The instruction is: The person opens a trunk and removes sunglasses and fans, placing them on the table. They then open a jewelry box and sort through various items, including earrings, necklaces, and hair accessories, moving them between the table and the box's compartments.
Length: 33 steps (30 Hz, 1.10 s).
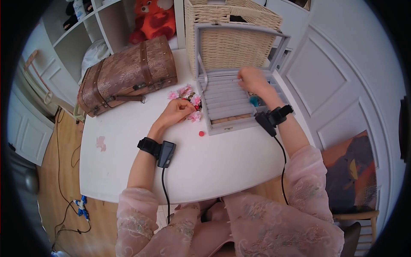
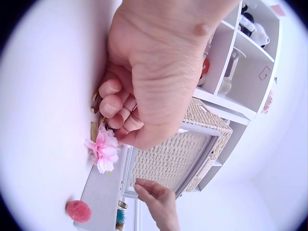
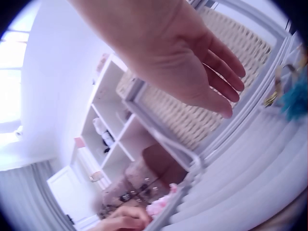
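My left hand (image 1: 174, 112) has its fingers curled at the right side of a small pile of pink flower jewellery (image 1: 185, 91); in the left wrist view the fingertips (image 2: 110, 105) grip a gold-coloured part beside a pink flower (image 2: 105, 150). The palm hides most of that grip. Above the open grey jewellery box (image 1: 220, 130), my right hand (image 1: 254, 81) hovers with relaxed fingers and nothing visible in them. The box has padded rolls (image 3: 240, 178) and side compartments. A teal tassel piece (image 1: 254, 101) lies in it, below the right hand.
A small red ball (image 1: 201, 133) lies on the white table (image 1: 214, 171) in front of the box. The brown patterned case (image 1: 124, 73) stands at the back left. Behind the raised box lid is a woven basket (image 1: 201, 17). A wall panel (image 1: 342, 77) runs along the right.
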Each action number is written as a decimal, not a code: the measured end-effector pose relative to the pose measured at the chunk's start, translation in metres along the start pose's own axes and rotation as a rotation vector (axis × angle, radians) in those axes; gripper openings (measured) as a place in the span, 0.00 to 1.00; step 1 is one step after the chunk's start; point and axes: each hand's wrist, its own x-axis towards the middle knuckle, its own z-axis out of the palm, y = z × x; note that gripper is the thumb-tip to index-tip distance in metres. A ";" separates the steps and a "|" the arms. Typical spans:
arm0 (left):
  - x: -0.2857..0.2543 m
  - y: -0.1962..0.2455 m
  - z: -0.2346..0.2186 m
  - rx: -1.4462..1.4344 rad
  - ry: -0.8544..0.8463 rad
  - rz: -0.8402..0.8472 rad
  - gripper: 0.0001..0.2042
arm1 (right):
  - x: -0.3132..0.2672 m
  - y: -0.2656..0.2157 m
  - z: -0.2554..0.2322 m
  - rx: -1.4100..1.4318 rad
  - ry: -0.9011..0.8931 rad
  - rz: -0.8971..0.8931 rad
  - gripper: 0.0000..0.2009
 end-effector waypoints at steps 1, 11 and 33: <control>0.000 0.001 -0.001 -0.006 -0.010 -0.004 0.07 | 0.001 0.008 0.004 -0.003 0.002 -0.006 0.07; 0.003 -0.005 -0.001 0.002 -0.034 0.038 0.09 | 0.011 0.032 0.013 0.106 -0.218 0.279 0.12; 0.001 -0.005 -0.003 -0.022 -0.047 0.068 0.08 | 0.011 0.069 0.027 0.747 0.096 0.308 0.07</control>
